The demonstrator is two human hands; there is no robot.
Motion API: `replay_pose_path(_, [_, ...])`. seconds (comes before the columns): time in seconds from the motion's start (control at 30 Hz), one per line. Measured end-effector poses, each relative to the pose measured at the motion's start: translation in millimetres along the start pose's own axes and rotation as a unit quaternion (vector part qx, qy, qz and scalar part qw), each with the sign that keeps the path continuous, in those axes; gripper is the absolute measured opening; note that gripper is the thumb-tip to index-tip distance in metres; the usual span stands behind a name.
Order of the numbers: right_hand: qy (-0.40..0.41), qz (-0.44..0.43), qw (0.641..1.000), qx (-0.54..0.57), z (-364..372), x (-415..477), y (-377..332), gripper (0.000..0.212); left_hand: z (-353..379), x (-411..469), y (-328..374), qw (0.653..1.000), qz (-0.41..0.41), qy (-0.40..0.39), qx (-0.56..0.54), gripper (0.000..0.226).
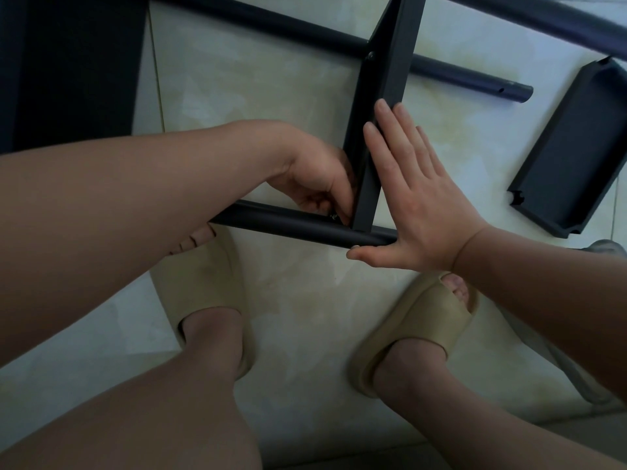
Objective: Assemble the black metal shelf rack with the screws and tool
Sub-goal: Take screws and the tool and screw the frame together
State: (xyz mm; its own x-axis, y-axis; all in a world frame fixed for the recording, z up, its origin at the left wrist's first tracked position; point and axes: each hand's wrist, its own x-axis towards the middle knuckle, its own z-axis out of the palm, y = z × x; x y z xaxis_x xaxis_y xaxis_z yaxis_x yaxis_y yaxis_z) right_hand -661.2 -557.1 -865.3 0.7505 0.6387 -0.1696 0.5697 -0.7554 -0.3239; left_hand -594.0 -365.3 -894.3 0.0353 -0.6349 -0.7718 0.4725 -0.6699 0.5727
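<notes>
Head view: left hand (317, 178) pinching perhaps one screw (335, 217), right hand (419, 201) flat on one shelf (386, 72)

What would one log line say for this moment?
left hand: pinches screw at tube joint | right hand: flat, braces shelf panel | spare tray: on floor

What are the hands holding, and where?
The left hand pinches what looks like a screw where shelf panel meets tube. The right hand holds nothing, pressing flat on the panel.
</notes>
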Motion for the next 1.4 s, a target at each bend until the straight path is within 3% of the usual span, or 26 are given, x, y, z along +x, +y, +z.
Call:
replay_pose_path(0.37, [0.0, 0.0, 1.0, 0.0, 1, 0, 1, 0.125, 0, -3, 0, 1.0, -0.021, 0.001, 0.0, 0.007])
replay_pose_path(0.57, [0.002, -0.001, 1.0, -0.002, 1, 0, 1, 0.124, 1, -2, 1, 1.0, 0.002, -0.003, -0.003, 0.017])
replay_pose_path(0.9, [-0.003, -0.005, 1.0, -0.008, 0, 0, 1, 0.125, -1, -3, 0, 1.0, 0.017, -0.014, -0.02, 0.013])
replay_pose_path(0.97, [-0.007, -0.003, 1.0, -0.01, -2, 0, -1, 0.125, 0, -6, 1, 1.0, 0.012, 0.005, -0.02, 0.015])
replay_pose_path(1.03, [-0.012, 0.0, 1.0, -0.018, -5, -1, -3, 0.125, 1, -11, 3, 0.997, -0.005, 0.08, -0.012, 0.015])
replay_pose_path(1.1, [-0.024, 0.006, 0.999, -0.028, -10, -2, -6, 0.125, 0, -19, 6, 0.98, -0.031, 0.189, 0.051, 0.015])
replay_pose_path(1.17, [-0.048, 0.018, 0.998, -0.039, -18, -4, -11, 0.126, 0, -31, 10, 0.94, -0.065, 0.273, 0.194, 0.018])
replay_pose_path(1.27, [-0.099, 0.04, 0.993, -0.05, -33, -6, -15, 0.129, 3, -57, 29, 0.873, -0.092, 0.334, 0.342, 0.023])
replay_pose_path(1.4, [-0.167, 0.069, 0.984, -0.003, -68, -31, 1, 0.124, 15, -79, 83, 0.823, -0.028, 0.397, 0.406, 0.022])
